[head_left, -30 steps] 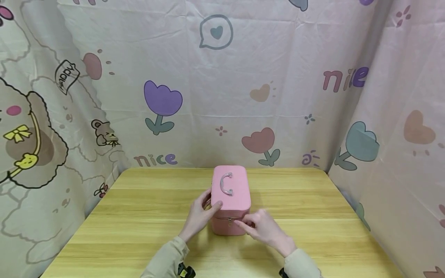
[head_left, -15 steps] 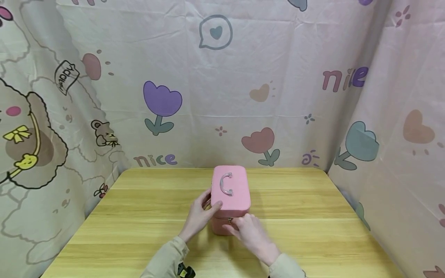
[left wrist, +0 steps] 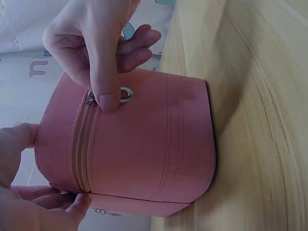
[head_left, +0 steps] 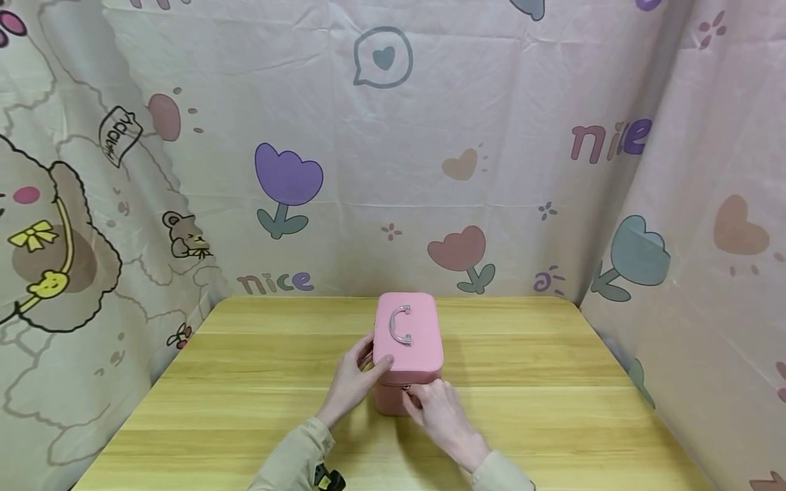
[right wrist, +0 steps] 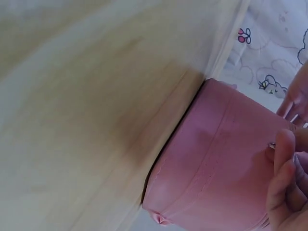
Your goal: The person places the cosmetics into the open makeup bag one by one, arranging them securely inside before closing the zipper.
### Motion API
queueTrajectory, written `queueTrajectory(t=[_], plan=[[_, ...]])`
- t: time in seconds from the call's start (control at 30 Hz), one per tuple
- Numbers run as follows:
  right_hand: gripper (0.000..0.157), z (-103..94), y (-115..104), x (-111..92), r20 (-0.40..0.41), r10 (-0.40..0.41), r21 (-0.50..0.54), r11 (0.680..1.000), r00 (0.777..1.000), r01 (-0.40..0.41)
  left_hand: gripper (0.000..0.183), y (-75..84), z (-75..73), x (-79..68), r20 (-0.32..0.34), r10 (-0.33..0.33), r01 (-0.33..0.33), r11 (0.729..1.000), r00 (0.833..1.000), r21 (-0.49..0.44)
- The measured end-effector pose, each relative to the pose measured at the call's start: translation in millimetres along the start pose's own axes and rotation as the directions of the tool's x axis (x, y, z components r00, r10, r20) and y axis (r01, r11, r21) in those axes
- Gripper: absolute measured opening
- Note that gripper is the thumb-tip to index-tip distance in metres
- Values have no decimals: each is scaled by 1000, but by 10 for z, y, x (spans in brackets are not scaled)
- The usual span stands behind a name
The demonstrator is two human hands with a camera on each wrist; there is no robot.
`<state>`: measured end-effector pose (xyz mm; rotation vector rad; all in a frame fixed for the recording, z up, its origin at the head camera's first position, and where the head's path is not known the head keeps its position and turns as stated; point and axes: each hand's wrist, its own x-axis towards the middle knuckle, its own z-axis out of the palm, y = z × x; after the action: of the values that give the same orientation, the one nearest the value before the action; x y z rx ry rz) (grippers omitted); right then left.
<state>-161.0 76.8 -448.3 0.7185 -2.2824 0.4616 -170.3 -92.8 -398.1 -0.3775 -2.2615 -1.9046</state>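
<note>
A pink vanity case (head_left: 424, 334) with a rounded lid and a silver carry handle (head_left: 392, 326) stands upright on the wooden table, lid down. My left hand (head_left: 351, 382) steadies its near left corner, thumb on the lid and fingers on the side. In the left wrist view a zipper (left wrist: 82, 149) runs below the lid's edge. At its slider my right hand (head_left: 443, 412) pinches the metal zipper pull between thumb and forefinger. The pull's ring (left wrist: 126, 95) shows beside the thumb, and the remaining right fingers are curled. The case's inside is hidden.
The light wood tabletop (head_left: 276, 354) extends around the case on all sides. A printed curtain (head_left: 381, 136) with tulips and lettering hangs behind the table and along both sides.
My right hand has moved left along the case front to the zipper pull, and its thumb has closed in on the pull. The left hand and the case have stayed put.
</note>
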Motion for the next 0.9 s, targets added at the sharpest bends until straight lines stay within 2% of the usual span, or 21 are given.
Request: queueTrajectory(t=[0.13,0.23,0.4,0.5,0.6,0.7,0.9], plan=[[33,-24,34,-4,12,-25,50,998,1000,24,61,71,-2,-25,-1,-13,13,1000,1000,25],[31,-39,54,-7,44,-22,88,996,999,18,62,48,-3,-19,-4,-6,6,1000,1000,25],[29,-49,84,-32,79,-27,116,993,997,18,64,-135,-3,35,-5,25,-25,1000,1000,18],[23,-60,106,-49,111,-42,161,987,993,23,66,-245,-1,65,-12,29,-29,999,999,25],[14,-75,141,-60,139,-59,217,976,989,28,67,-286,4,74,-17,38,-38,999,999,32],[10,-89,186,-64,125,-97,249,966,987,63,68,-285,9,76,-19,32,-32,999,999,33],[13,-105,298,-70,77,-183,341,929,980,147,68,-276,4,73,-2,13,-12,999,1000,30]])
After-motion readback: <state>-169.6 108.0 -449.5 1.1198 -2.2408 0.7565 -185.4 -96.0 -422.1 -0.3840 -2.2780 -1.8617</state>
